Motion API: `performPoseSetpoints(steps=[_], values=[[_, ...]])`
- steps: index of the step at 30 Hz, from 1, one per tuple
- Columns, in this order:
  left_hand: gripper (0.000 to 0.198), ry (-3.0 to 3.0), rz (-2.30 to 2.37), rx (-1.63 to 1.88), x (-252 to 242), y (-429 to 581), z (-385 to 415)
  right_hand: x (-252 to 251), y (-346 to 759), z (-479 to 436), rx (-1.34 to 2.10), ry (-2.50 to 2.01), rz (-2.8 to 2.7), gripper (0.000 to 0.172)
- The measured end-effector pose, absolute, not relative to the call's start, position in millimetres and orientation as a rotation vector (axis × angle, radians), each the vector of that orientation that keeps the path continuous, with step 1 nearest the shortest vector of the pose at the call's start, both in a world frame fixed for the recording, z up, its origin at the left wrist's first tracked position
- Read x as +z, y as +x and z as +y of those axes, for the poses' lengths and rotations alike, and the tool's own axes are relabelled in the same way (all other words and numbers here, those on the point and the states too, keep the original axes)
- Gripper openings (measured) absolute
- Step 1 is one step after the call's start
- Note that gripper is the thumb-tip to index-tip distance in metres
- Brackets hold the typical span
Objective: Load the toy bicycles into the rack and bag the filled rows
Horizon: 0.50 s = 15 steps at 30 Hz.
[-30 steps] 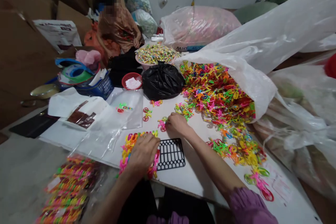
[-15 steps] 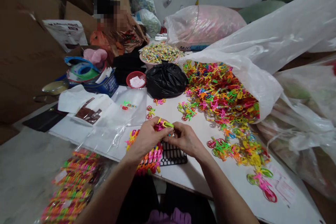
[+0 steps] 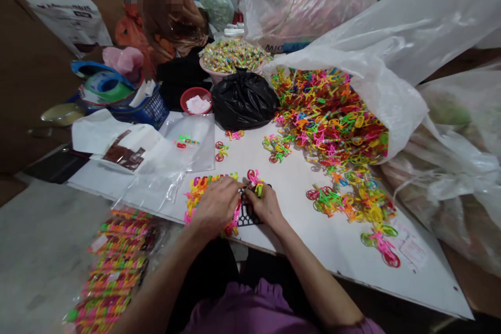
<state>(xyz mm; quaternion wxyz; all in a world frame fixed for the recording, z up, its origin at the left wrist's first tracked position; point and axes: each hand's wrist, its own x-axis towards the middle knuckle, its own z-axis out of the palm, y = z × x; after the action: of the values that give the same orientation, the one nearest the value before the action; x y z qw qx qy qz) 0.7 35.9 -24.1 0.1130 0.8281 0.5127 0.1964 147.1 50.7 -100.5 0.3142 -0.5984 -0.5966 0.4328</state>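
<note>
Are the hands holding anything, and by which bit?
The right hand pinches a toy near its closer end; the far end sticks out. Whether the left hand, over the rack, grips anything cannot be told.

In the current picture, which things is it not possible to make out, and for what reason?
All in the head view:
- Black rack: partly hidden by the left hand, right hand and toys.
- Black bag: contents hidden by its dark plastic.
- Paper slip: print too small and blurred.
- Toy pack: cut off by the bottom edge.
</note>
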Motion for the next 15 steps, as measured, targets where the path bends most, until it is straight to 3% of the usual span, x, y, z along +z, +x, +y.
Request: performPoseSetpoints(steps=[9,15], values=[[0.024,2.451,1.482,0.716,-39.8,5.1,40.8,-99.0,148.3,49.8,0.782,-1.452,-2.194,0.017],[0.021,2.519,1.486,0.71,-47.7,6.7,42.3,-94.0,147.0,51.2,0.706,-1.464,-2.31,0.018]])
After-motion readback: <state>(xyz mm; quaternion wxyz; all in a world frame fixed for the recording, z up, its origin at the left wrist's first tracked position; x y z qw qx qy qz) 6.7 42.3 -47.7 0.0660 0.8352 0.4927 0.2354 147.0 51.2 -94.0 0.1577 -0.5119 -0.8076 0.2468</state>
